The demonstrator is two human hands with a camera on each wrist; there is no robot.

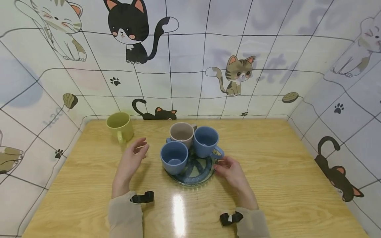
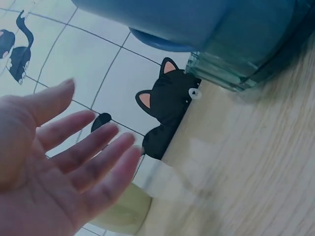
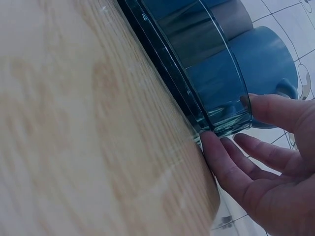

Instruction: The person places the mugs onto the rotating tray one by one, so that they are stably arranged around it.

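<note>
A round clear glass tray [image 1: 193, 180] with a dark ring pattern stands on the table. On it are a blue mug [image 1: 174, 158] at the front left, a pinkish-beige mug [image 1: 181, 131] behind, and another blue mug [image 1: 205, 142] at the right. My right hand [image 1: 234, 173] pinches the tray's right edge. In the right wrist view, its thumb [image 3: 275, 109] reaches over the glass wall [image 3: 221, 83] while a fingertip is at the base. Left of the tray, my left hand [image 1: 131, 162] is apart from everything, palm inward, fingers relaxed.
A yellow-green mug [image 1: 120, 127] stands at the table's back left, just beyond the left hand, its handle toward me. Cat-printed sheets [image 1: 190, 76] rise behind the wooden table [image 1: 268, 158] and along both its sides.
</note>
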